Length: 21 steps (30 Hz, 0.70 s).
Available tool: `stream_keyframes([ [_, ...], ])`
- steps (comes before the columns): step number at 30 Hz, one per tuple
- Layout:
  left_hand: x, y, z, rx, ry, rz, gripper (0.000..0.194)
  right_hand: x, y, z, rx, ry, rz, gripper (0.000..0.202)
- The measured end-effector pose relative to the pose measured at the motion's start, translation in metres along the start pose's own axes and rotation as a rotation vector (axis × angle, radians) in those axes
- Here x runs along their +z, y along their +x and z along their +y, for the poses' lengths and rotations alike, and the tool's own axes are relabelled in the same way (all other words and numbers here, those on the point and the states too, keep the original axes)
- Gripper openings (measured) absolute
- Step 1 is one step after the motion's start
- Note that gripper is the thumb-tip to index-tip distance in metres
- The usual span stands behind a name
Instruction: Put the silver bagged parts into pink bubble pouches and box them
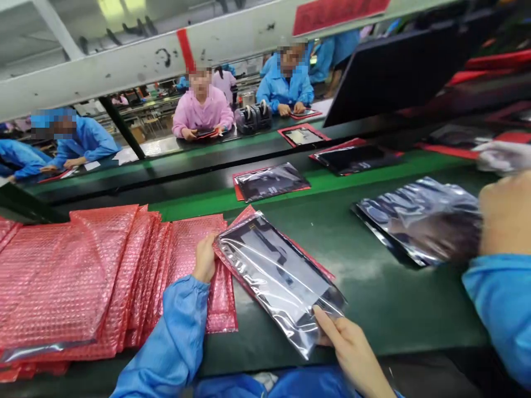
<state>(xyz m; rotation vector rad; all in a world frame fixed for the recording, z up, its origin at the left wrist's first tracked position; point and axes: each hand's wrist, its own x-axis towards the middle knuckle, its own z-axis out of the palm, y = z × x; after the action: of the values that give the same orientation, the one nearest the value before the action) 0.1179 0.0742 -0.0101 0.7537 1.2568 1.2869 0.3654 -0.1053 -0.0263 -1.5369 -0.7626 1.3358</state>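
Observation:
A flat dark panel with a pale middle, sealed in a shiny clear plastic bag (274,265), is tilted in front of me. My left hand (205,257) is closed on its upper left edge. At the lower right end, my right hand (348,345) pinches the bag, thumb on top and fingers beneath. Red sheeting (319,267) shows behind the bag's far edge; whether it is held too, I cannot tell. Beside and below my left hand lie pink bubble-wrap pouches (194,226) in overlapping stacks.
A larger pile of pink bubble-wrap pouches (62,276) covers the left. Bagged panels on red sheets (271,182) lie along the green belt (199,205). At right, a co-worker's hand (504,210) is by shiny bags (418,221). A dark screen (394,72) overhangs; people sit opposite.

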Motion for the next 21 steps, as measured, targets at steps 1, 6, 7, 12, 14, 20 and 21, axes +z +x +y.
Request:
stream_keyframes([
  [1, 0.002, 0.001, 0.004, -0.035, 0.042, -0.033, 0.040, -0.007, -0.003, 0.003, 0.006, 0.042, 0.024, 0.062],
  [6, 0.023, 0.003, 0.019, -0.160, 0.240, -0.250, 0.030, -0.025, -0.011, 0.020, -0.047, 0.305, 0.067, 0.053],
  [7, 0.029, 0.004, 0.019, -0.150, 0.260, -0.277, 0.032, -0.024, -0.011, 0.022, -0.051, 0.368, 0.073, 0.050],
  [12, 0.060, 0.026, 0.025, 0.004, 0.293, -0.300, 0.038, -0.021, -0.014, 0.015, -0.010, 0.580, 0.096, 0.045],
  [14, 0.069, 0.045, 0.032, 0.070, 0.307, -0.282, 0.032, -0.030, -0.018, 0.012, -0.013, 0.626, 0.177, 0.046],
  [20, 0.070, 0.107, 0.054, 0.341, 0.544, -0.077, 0.017, -0.079, -0.045, 0.036, -0.048, 0.631, 0.480, 0.047],
  [21, 0.068, 0.112, 0.055, 0.410, 0.647, -0.047, 0.016, -0.085, -0.050, 0.044, -0.058, 0.615, 0.524, 0.045],
])
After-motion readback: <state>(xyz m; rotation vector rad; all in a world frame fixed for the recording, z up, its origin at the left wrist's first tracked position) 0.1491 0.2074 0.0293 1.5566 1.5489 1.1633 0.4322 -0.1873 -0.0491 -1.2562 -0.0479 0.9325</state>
